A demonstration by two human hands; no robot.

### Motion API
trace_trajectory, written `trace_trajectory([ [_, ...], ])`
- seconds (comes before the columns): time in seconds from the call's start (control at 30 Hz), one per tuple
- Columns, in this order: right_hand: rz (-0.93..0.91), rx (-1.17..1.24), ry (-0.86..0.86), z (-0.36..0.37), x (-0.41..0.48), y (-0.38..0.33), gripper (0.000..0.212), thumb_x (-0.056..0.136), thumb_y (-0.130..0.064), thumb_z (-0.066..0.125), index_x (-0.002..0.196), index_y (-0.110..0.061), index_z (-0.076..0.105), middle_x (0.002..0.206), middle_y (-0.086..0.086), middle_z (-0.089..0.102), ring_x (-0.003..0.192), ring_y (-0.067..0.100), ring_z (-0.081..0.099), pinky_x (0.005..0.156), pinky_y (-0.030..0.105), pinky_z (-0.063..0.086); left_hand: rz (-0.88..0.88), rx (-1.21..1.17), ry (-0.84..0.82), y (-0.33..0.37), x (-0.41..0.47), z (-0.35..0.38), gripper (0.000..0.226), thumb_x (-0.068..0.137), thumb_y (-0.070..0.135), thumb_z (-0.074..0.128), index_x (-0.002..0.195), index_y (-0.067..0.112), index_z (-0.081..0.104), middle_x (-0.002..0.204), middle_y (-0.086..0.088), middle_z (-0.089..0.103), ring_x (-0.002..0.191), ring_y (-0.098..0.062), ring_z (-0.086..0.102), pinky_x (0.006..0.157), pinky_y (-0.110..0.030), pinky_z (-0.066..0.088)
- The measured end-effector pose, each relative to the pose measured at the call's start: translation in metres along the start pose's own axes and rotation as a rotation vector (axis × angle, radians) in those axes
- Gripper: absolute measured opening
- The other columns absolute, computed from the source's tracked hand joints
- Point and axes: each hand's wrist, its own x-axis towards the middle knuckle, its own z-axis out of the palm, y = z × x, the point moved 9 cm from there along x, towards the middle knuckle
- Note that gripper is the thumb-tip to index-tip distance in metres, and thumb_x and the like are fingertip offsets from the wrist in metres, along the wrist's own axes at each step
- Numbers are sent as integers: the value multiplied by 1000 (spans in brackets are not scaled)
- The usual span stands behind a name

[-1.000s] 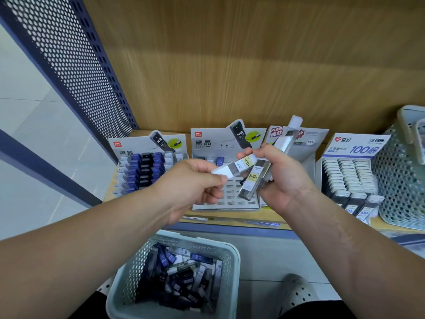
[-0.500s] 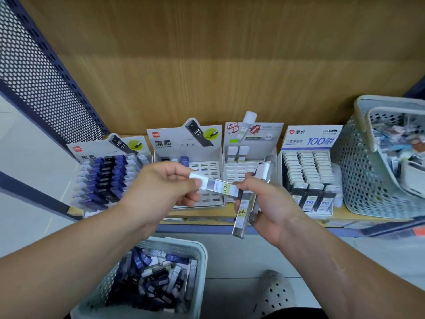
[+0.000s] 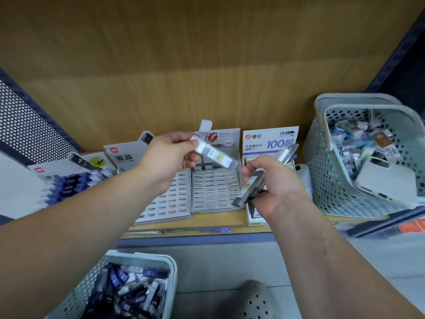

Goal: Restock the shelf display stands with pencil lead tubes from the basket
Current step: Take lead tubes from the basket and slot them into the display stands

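My left hand pinches one clear pencil lead tube by its white cap, slanting it above a nearly empty slotted display stand. My right hand grips a bundle of several dark lead tubes in front of the blue "100" stand. Left of the slotted stand is another grey stand with mostly bare slots. A stand of blue and black tubes sits at the far left. The pale basket holding loose tubes sits below, at the bottom left.
The stands line a wooden shelf against a wood back panel. A second perforated basket full of mixed stationery stands on the shelf at right. A perforated metal side panel closes the left. A grey clog shows on the tiled floor.
My left hand has drawn one tube away from the bundle and lifted it up over the slotted stand. My right hand moved right with the bundle. The view shifted right.
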Motion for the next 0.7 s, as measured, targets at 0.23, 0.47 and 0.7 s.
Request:
trace_trajectory([
  [0.23, 27, 102, -2, -13, 9, -13, 12, 81, 1, 55, 74, -9, 53, 52, 6, 52, 42, 15, 44, 56, 28, 43, 282, 735, 16, 4, 23, 16, 13, 84, 14, 76, 81, 25, 71, 72, 11, 71, 65, -2, 66, 61, -19, 50],
  [0.47, 25, 146, -17, -13, 10, -14, 12, 80, 2, 56, 85, -9, 57, 57, 6, 54, 46, 15, 48, 54, 27, 45, 456, 1158, -59, 1, 48, 53, 6, 87, 23, 71, 82, 22, 69, 81, 2, 68, 79, -22, 62, 65, -29, 46],
  [0.7, -7, 122, -31, -14, 9, -13, 12, 80, 1, 57, 83, -9, 56, 56, 5, 55, 46, 15, 48, 56, 28, 46, 537, 1274, -96, -13, 54, 64, 12, 92, 20, 66, 96, 12, 75, 95, -11, 73, 94, -32, 65, 79, -36, 53],
])
